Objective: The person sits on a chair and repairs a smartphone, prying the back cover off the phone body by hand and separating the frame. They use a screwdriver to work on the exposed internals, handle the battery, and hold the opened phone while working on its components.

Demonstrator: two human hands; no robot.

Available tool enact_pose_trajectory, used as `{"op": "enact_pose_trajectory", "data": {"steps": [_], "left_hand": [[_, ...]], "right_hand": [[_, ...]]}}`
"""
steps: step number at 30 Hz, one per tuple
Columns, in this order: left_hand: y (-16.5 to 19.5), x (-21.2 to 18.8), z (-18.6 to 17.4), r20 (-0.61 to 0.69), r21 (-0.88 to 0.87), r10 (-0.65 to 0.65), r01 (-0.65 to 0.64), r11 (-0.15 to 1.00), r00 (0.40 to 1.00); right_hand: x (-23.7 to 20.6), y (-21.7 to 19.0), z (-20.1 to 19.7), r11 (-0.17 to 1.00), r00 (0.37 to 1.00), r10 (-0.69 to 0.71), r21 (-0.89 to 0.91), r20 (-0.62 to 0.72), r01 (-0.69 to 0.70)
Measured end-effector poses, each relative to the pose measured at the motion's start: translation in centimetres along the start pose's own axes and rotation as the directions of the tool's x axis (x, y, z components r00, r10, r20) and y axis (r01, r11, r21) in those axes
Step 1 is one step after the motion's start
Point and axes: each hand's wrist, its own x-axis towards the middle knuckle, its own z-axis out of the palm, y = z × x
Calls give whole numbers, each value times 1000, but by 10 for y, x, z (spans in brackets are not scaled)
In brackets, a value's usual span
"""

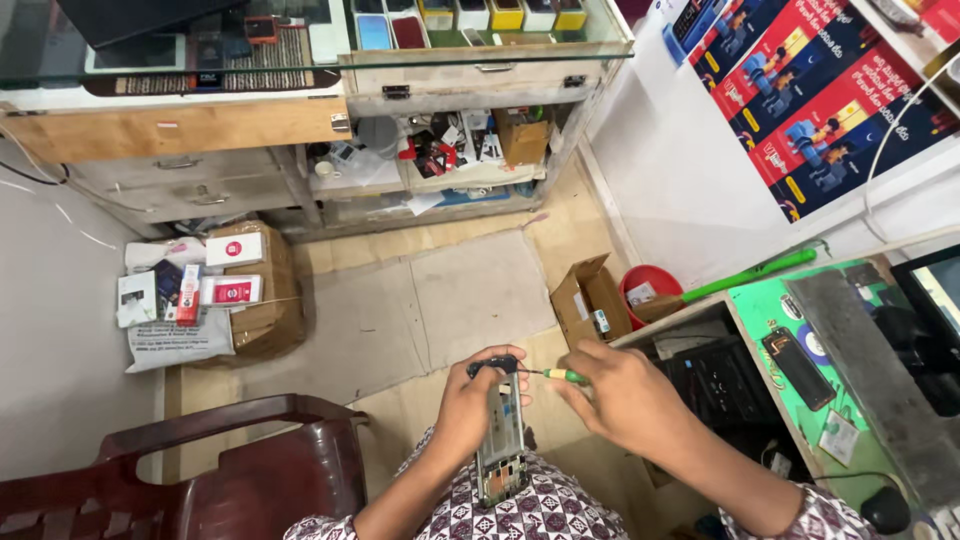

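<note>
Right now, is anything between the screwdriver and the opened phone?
Nothing visible. The right hand points the green-handled screwdriver at the top of the opened phone, which the left hand grips.

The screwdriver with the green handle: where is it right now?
In the head view, low and centre: the screwdriver is in the right hand, its tip at the top of the opened phone held by the left hand.

The opened phone frame [502, 440] shows dull grey metal and bare circuitry. The screwdriver [556, 375] has a glossy green plastic handle. The chair [230, 470] is shiny dark-red plastic; the boxes [590, 298] are matt brown cardboard; the counter top [330, 40] is clear glass.
</note>
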Motion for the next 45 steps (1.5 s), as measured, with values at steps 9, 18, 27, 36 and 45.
{"op": "enact_pose_trajectory", "data": {"steps": [9,18,27,36,45], "left_hand": [[1,-1,9,32,-54,16,-14,998,999],[5,-3,3,58,-205,-43,54,977,997],[6,-7,-8,-64,-372,-4,-21,928,998],[15,-10,-8,-184,-462,134,-206,863,974],[-4,-18,-13,-101,-488,114,-149,860,988]], "right_hand": [[-10,18,-2,992,989,83,102,-120,-71],[-74,85,47,377,807,585,908,-80,-183],[-97,107,147,74,790,580,953,199,-294],[-95,80,193,124,877,255,886,407,-447],[-82,128,181,-77,726,582,913,367,-400]]}}
